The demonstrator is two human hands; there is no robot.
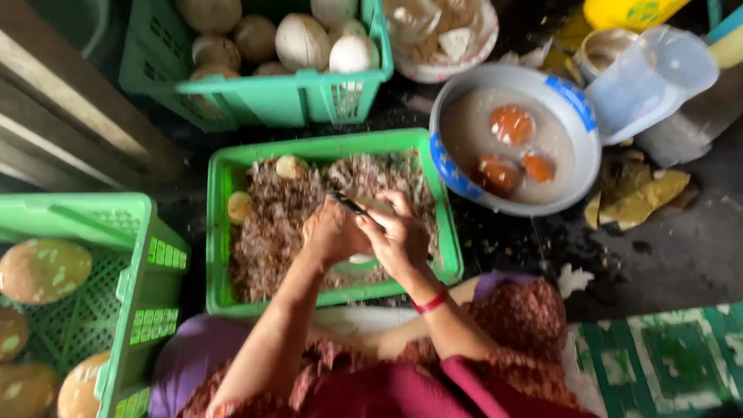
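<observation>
My left hand [329,232] and my right hand [398,236] are pressed close together over a green crate [220,232] filled with brown shavings. Between and just under them shows a white peeled coconut piece [360,259], which my left hand cups. A thin dark blade [348,204] sticks out up and to the left from between the hands; my right hand, with a red band at the wrist, appears to grip it. Two pale yellowish pieces [240,207] lie on the shavings at the crate's left and top.
A green crate of brown and white coconuts [302,42] stands behind. Another green crate [143,294] with brown coconuts is at left. A round basin [576,101] of cloudy water holds orange-brown pieces at right, beside a clear plastic jug [650,77]. A patterned mat [665,364] lies lower right.
</observation>
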